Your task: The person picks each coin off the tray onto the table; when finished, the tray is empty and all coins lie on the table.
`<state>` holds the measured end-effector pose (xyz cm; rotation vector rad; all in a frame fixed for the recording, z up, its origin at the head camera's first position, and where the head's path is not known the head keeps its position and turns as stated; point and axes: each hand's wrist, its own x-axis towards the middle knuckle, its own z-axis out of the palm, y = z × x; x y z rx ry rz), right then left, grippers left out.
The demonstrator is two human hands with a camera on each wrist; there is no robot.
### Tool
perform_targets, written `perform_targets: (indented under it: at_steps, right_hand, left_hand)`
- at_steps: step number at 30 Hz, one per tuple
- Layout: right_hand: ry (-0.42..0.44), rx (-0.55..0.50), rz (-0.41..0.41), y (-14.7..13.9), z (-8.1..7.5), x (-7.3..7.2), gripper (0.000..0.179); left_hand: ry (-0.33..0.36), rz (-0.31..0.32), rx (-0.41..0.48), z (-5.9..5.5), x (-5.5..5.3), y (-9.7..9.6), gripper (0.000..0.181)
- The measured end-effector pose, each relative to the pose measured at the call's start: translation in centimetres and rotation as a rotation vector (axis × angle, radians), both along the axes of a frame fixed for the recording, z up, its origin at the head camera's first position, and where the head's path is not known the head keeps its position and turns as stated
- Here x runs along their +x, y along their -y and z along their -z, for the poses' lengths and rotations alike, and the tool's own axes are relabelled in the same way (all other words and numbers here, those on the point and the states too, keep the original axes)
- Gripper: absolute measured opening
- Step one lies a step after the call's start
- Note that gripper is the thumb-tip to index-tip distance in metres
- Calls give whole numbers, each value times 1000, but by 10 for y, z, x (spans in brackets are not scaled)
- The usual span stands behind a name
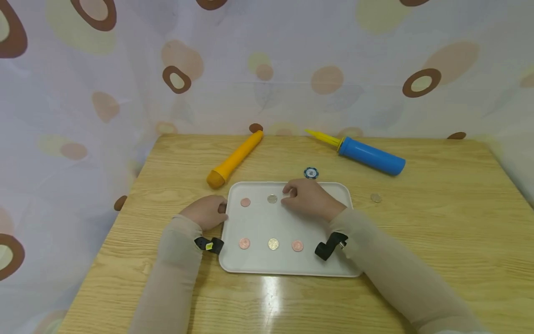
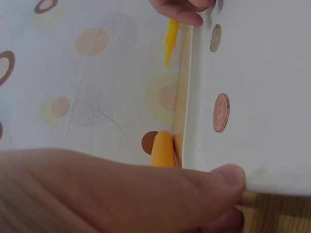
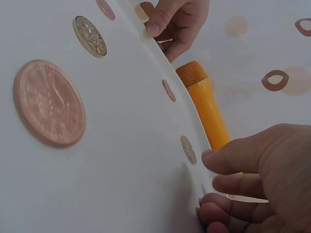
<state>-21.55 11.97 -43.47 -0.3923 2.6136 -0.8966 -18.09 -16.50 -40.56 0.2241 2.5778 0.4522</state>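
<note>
A white tray (image 1: 260,222) lies on the table with two rows of coins on it. My left hand (image 1: 207,212) holds the tray's left edge, its thumb (image 2: 228,177) over the rim. The right hand (image 1: 310,198) is over the tray's far part with fingers loosely bent and nothing between them. Its fingertips are just right of a silver-coloured coin (image 1: 272,198). Left of that coin lies a copper coin (image 1: 245,202). The near row has a copper coin (image 1: 244,243), a gold-coloured coin (image 1: 273,244) and another copper coin (image 3: 49,103).
Behind the tray are an orange toy microphone (image 1: 235,160), a blue and white poker chip (image 1: 311,173) and a blue hand pump (image 1: 371,156) with a yellow nozzle. Another coin (image 1: 376,198) lies on the table right of the tray. A patterned curtain (image 1: 292,60) hangs behind the table.
</note>
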Motion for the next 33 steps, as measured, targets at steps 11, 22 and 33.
perform_targets:
  at_steps: [11, 22, 33]
  right_hand:
    - [4, -20, -47, 21, 0, 1, 45]
    - [-94, 45, -111, 22, 2, 7, 38]
    - [-106, 79, -105, 26, -1, 8, 25]
  left_hand:
    - [-8, -20, 16, 0, 3, 7, 33]
    - [-5, -5, 14, -1, 1, 0, 19]
    - [-4, -2, 12, -1, 1, 1, 12]
